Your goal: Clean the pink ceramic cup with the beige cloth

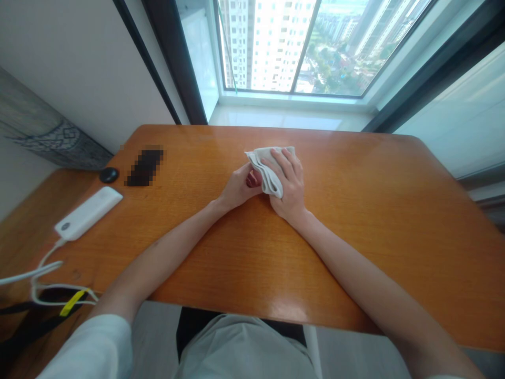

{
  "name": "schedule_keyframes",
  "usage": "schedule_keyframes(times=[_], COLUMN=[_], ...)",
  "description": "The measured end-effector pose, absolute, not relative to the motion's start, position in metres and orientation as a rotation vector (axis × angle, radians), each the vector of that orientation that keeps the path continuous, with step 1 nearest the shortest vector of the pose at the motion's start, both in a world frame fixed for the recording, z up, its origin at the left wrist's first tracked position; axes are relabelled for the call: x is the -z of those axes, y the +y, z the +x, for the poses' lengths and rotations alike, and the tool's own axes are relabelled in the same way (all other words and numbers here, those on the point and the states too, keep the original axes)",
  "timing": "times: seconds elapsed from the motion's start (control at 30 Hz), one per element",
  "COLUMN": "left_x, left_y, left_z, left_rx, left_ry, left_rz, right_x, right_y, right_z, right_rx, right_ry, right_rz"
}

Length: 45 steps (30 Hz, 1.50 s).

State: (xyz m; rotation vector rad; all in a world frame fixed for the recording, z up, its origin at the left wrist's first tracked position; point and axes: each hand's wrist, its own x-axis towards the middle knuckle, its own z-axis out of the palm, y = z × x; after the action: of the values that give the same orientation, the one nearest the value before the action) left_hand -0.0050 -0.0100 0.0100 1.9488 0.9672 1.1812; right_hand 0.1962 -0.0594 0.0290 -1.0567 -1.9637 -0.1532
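Note:
In the head view, both my hands meet over the middle of the wooden table (221, 263). My left hand (235, 188) is closed around a small dark-red, shiny, rounded object (253, 178) with lighter streaks; its kind cannot be made out. A folded white cloth (271, 180) covers the right side of that object. My right hand (291, 184) grips the cloth from above, fingers pressed over it, and holds it against the red object. Most of the object is hidden by the cloth and my left fingers.
At the left lie a white power strip (90, 213) with a white cable (47, 268), a round black item (109, 175) and a pixelated dark object (144, 167). A black strap with a yellow tag (73, 302) is lower left. The window (292, 97) stands behind the table.

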Motion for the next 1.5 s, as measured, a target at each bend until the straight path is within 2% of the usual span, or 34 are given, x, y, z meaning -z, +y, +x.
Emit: schedule_keyframes(times=[0.1, 0.3, 0.4, 1.5], left_x=[-0.017, -0.017, -0.015, -0.013], left_y=[-0.014, -0.013, -0.014, -0.013], left_z=[-0.002, -0.004, -0.007, -0.009], left_rx=[-1.193, -1.192, -1.177, -1.129], left_ry=[0.981, 0.999, 1.000, 1.054], left_rz=[1.971, 1.944, 1.917, 2.000], right_x=[-0.025, -0.016, -0.016, -0.028], right_y=[-0.050, -0.028, -0.024, -0.032], right_z=[0.198, 0.210, 0.216, 0.211], right_rx=[0.018, -0.577, -0.714, -0.682], right_ry=[-1.790, -1.207, -1.083, -1.094], right_rz=[-1.045, -1.307, -1.374, -1.377])
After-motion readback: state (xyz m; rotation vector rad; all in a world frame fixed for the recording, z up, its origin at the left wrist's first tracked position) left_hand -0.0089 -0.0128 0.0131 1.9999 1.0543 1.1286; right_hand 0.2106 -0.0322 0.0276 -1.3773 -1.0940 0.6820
